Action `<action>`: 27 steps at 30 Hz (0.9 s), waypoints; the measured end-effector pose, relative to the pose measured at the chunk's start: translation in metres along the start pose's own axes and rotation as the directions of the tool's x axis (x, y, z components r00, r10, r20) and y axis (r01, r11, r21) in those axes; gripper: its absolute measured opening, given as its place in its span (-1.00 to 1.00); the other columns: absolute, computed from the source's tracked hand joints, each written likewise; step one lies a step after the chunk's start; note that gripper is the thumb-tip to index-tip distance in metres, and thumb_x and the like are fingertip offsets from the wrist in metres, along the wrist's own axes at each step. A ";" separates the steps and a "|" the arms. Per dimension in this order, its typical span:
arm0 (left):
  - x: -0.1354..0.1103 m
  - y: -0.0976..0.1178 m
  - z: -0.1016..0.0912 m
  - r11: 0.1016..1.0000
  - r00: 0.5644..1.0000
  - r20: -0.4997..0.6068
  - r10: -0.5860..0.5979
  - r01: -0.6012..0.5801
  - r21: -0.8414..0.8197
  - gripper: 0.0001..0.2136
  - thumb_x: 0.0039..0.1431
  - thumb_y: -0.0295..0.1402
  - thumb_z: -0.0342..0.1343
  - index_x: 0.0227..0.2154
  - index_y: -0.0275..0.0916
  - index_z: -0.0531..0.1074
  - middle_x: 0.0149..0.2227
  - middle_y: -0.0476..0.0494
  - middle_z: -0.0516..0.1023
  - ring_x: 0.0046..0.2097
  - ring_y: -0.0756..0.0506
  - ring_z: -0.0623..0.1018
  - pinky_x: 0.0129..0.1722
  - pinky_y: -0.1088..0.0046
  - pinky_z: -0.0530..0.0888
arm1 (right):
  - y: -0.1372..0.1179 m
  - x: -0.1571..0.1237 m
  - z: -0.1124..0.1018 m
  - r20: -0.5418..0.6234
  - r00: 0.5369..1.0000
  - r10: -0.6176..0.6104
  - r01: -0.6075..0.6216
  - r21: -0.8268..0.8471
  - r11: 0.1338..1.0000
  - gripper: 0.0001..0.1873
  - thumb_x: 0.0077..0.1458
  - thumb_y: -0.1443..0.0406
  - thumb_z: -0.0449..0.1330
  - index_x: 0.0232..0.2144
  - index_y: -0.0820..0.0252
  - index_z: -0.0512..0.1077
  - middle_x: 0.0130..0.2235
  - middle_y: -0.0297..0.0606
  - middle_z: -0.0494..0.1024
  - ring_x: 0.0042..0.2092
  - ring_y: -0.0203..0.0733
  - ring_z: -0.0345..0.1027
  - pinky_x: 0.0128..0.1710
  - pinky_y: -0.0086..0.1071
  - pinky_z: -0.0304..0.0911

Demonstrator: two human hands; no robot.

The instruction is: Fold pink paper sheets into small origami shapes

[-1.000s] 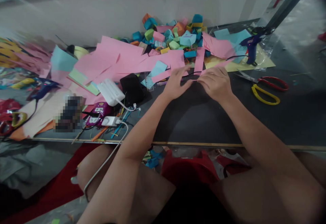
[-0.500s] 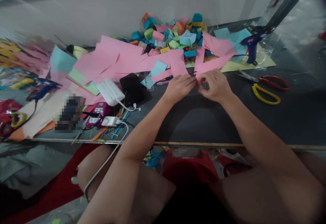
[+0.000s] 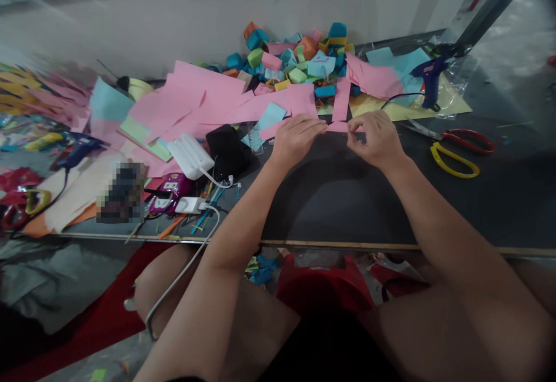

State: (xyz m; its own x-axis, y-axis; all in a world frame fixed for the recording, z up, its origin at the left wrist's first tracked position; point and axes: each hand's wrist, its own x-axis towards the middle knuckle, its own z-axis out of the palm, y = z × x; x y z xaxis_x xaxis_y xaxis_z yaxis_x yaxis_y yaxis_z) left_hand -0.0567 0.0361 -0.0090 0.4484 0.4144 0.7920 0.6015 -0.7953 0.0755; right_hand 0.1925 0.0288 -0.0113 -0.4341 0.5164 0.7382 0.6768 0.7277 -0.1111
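Both my hands rest on the dark table point(image 3: 347, 197) and pinch a narrow pink paper strip point(image 3: 337, 127) that lies flat between them. My left hand point(image 3: 295, 136) holds its left end with fingers curled down. My right hand point(image 3: 377, 136) pinches the right end between thumb and forefinger. A second pink strip point(image 3: 341, 98) runs away from the hands toward a heap of small folded paper cubes point(image 3: 299, 58) in blue, green, orange and pink.
Red and yellow scissors point(image 3: 456, 150) lie to the right, a blue glue gun point(image 3: 428, 78) behind them on yellow paper. Left of my hands are pink sheets point(image 3: 195, 101), a black pouch point(image 3: 226, 150), a white charger point(image 3: 189, 156) and another glue gun point(image 3: 76, 147).
My hands have drawn apart and lowered the pink strip, which now lies flat and crosswise on the table; half a second ago they were close together with the paper raised.
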 end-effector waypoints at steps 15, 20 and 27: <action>-0.001 -0.035 -0.015 0.925 0.928 -0.058 -0.368 0.358 -0.129 -0.66 0.45 -0.11 -0.03 -0.24 -0.15 0.58 -0.17 -0.21 0.70 -0.08 -0.09 0.62 -0.10 0.35 0.57 | 0.024 -0.003 -0.009 -0.014 0.981 0.192 -0.190 0.060 0.980 -0.91 0.22 0.25 0.15 -0.20 0.05 0.36 -0.23 -0.20 0.57 -0.20 -0.04 0.48 -0.09 -0.03 0.42; -0.011 -0.050 -0.008 0.899 0.892 -0.117 -0.437 0.429 -0.090 -0.64 0.48 -0.13 -0.11 -0.10 -0.14 0.57 -0.12 -0.20 0.69 -0.07 -0.08 0.63 -0.13 0.40 0.55 | 0.028 -0.005 -0.010 -0.116 0.947 0.300 -0.288 0.109 0.951 -0.84 0.19 0.15 0.22 -0.21 0.06 0.40 -0.26 -0.18 0.59 -0.21 -0.04 0.50 -0.10 0.00 0.42; -0.008 -0.003 -0.003 0.997 1.000 0.017 0.023 -0.024 0.067 -0.68 0.49 -0.32 -0.11 -0.02 -0.18 0.57 -0.05 -0.23 0.71 0.03 -0.11 0.67 0.05 0.30 0.56 | -0.006 0.006 0.016 0.308 0.677 0.668 -0.619 0.730 0.291 -0.37 0.01 -0.31 0.22 -0.20 0.05 0.46 -0.40 -0.25 0.64 -0.33 -0.08 0.57 -0.38 -0.21 0.51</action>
State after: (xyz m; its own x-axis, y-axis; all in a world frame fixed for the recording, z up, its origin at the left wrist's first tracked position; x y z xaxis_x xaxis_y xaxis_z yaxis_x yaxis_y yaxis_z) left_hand -0.0635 0.0337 -0.0140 0.4733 0.4034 0.7831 0.6337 -0.7734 0.0154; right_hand 0.1768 0.0346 -0.0166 -0.0245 0.9749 0.2211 0.0320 0.2219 -0.9746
